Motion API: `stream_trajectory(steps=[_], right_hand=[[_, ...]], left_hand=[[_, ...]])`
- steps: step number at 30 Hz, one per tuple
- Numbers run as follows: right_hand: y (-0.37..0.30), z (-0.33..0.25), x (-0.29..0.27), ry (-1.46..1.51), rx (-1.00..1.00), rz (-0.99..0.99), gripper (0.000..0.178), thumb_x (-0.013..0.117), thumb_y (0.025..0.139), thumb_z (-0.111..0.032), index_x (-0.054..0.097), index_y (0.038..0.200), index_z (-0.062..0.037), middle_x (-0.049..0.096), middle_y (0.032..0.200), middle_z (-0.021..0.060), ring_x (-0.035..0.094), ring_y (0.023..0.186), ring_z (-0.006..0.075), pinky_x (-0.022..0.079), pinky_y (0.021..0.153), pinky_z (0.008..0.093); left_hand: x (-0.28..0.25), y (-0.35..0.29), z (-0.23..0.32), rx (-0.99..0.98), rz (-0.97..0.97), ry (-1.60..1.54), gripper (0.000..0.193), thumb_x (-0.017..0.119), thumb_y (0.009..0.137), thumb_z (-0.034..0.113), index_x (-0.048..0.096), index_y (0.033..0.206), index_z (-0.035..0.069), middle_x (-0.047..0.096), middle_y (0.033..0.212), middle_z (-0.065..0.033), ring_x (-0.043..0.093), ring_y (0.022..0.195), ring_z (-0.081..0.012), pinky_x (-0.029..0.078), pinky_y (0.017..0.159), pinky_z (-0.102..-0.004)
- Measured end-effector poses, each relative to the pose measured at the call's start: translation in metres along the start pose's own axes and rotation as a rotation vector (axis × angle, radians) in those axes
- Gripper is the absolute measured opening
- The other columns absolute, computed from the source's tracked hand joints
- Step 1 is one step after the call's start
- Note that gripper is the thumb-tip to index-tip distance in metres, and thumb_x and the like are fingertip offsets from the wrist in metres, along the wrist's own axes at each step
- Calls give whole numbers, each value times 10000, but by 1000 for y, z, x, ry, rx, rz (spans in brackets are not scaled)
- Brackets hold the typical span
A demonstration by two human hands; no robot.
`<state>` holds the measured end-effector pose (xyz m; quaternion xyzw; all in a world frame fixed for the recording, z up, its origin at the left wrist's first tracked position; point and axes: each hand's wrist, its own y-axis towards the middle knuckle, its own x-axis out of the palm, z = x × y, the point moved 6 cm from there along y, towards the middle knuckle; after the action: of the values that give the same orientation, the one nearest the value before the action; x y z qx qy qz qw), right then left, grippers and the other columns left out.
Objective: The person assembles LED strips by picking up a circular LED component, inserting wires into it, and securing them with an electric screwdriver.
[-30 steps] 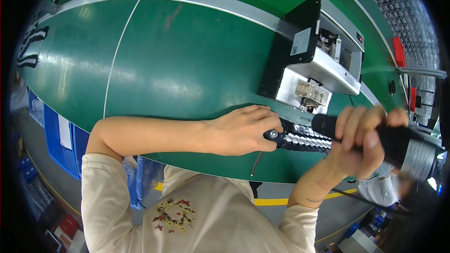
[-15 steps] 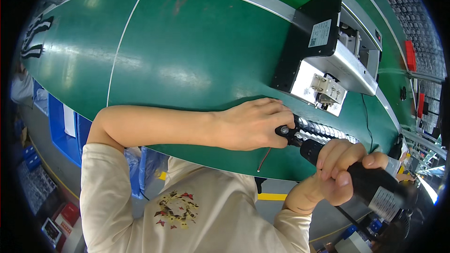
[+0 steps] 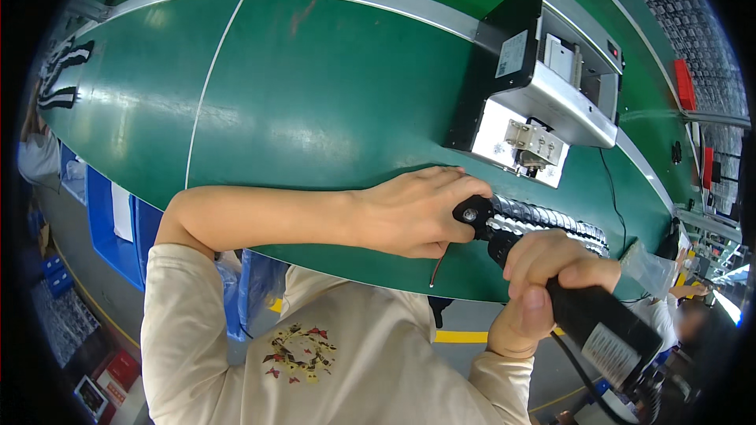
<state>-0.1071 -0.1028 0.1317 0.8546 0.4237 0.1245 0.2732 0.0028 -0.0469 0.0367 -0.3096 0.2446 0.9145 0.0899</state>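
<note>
Glossy green, the bench (image 3: pixel 315 102) carries a boxy black-and-silver metal machine (image 3: pixel 543 79) beyond the hands. Near its front edge lies a long, shiny silver-and-black ribbed assembly (image 3: pixel 545 217) — the left hand (image 3: pixel 421 212) has its grip clamped on the black end. The right hand's (image 3: pixel 547 274) grip wraps a black, corded, cylindrical power tool (image 3: pixel 602 327), nose beside the assembly; whether they touch, I cannot tell.

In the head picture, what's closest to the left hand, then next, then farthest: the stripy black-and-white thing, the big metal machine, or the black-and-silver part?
From the left hand:
1. Black-and-silver part: touching it, on its right.
2. Metal machine: beyond it, to the right.
3. Stripy black-and-white thing: way over at the table's left end.
</note>
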Motion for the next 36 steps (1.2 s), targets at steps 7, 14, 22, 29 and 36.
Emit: stream_trajectory(steps=[7,14,22,29,36], right_hand=[[9,-42,-47,253,-180,220,576,658,756,-26,379,1252,-114,504,615,10,484,436,122,475,461,269],[6,-29,-72,291,-213,224,616,629,763,-26,338,1305,-61,482,649,39,463,459,132,415,454,287],[-1,-26,-73,74,-179,379,549,631,761,-58,350,1233,-36,460,607,32,434,418,121,416,419,260],[-5,-11,-80,20,-144,413,528,625,770,-116,362,1214,-4,429,631,22,363,395,86,367,398,224],[6,-8,-72,150,-86,266,543,653,812,-20,386,1284,-43,503,646,77,445,469,178,407,454,321]], left_hand=[[-18,8,12,75,25,-63,377,707,615,87,675,990,109,513,1209,-112,465,1184,-322,385,933,-434],[-85,-22,-29,-191,-167,-12,542,718,574,60,603,1103,91,566,1175,-73,442,1212,-315,337,1020,-443],[-224,-45,-164,-377,770,691,494,645,704,47,478,1168,19,476,1186,-200,452,1136,-382,379,985,-420],[-336,-130,-241,-920,1028,1040,435,780,704,306,528,947,48,525,1015,-184,524,962,-339,434,841,-428],[-355,-141,-263,-1056,1048,1001,362,756,700,367,564,798,76,582,927,-117,566,922,-317,462,770,-427]])
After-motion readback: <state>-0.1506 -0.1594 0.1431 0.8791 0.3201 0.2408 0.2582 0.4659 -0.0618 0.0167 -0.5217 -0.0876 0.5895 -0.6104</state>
